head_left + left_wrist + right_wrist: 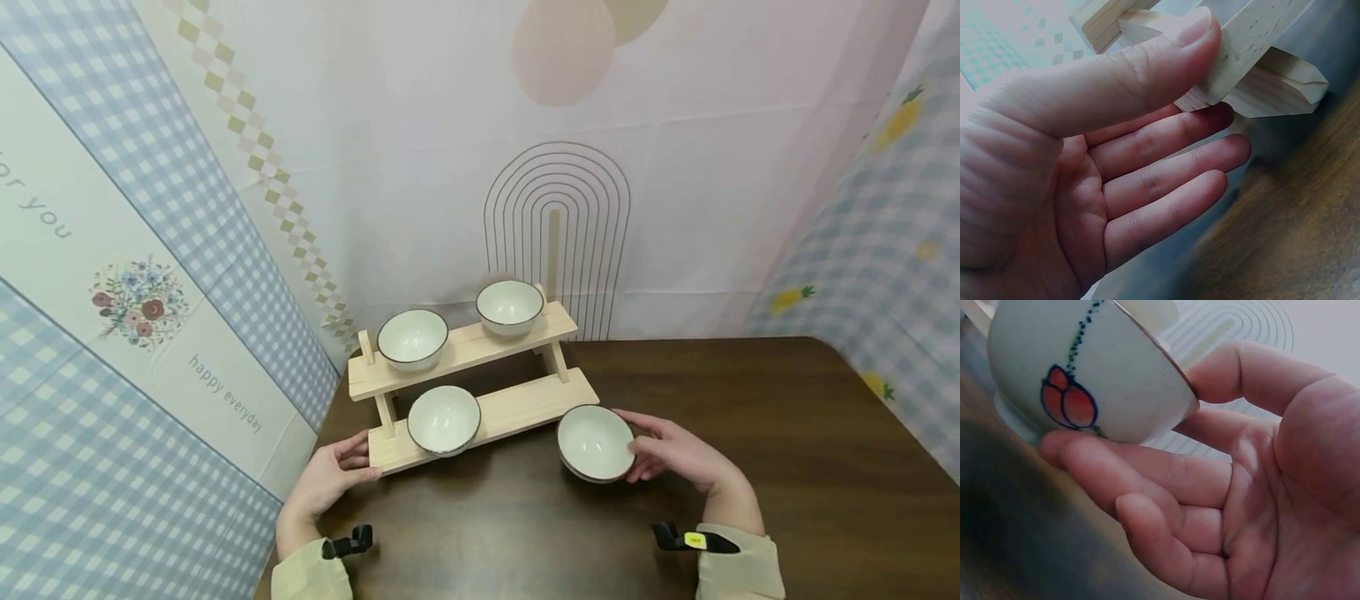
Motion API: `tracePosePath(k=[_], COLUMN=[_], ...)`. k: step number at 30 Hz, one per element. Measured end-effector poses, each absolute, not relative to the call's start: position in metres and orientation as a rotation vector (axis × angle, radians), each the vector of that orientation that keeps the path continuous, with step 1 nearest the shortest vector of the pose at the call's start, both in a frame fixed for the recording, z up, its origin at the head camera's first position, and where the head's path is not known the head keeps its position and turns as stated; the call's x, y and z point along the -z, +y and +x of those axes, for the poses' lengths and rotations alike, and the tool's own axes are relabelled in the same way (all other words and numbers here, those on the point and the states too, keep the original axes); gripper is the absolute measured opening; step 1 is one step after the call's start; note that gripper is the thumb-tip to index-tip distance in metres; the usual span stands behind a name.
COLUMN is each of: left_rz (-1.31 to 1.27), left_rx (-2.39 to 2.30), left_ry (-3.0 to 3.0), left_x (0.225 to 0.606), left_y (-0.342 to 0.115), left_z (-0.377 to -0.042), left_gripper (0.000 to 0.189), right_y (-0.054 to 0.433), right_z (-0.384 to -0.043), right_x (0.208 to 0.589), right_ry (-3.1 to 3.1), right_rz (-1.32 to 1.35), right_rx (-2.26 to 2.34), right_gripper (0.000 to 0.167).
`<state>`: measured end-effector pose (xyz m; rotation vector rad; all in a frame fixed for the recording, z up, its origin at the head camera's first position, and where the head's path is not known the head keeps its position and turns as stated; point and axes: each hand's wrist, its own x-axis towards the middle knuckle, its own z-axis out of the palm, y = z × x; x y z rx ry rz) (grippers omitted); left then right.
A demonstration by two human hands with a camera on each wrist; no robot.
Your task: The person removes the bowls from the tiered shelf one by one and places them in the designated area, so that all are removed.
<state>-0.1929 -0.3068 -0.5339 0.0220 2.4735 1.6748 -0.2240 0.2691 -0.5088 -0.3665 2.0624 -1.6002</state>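
A two-tier wooden rack [536, 406] stands on the table, slightly angled. My left hand [330, 477] grips the left end of its lower board [1254, 47], thumb on one side and index finger on the other; the remaining fingers [1166, 215] extend loosely. At the rack's front right corner, my right hand [671, 454] holds a white bowl [596, 442] with a dark rim, thumb at the rim and fingertips beneath its side. A red flower bud [1069, 400] is painted on this bowl's outside. Another white bowl [444, 421] sits on the lower board.
On the upper tier are two more bowls, one at the left [412, 337] and one at the right [510, 307]. The dark wooden table [787, 417] stretches right. Behind it hangs a printed cloth [420, 167], and a checked cloth [150, 333] closes the left side.
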Motion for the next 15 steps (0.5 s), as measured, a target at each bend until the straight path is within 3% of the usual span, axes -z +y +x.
tracePosePath(k=[15], left_rz=[0.035], left_rx=[-1.664], left_ry=[2.490], left_x=[0.535], left_y=[-0.307], left_z=[-0.194], left_gripper=[0.085], right_y=[0.281], right_z=[-0.228], right_x=[0.528], right_ry=[2.009], right_rz=[-0.314], right_rx=[1.619], right_gripper=[0.073])
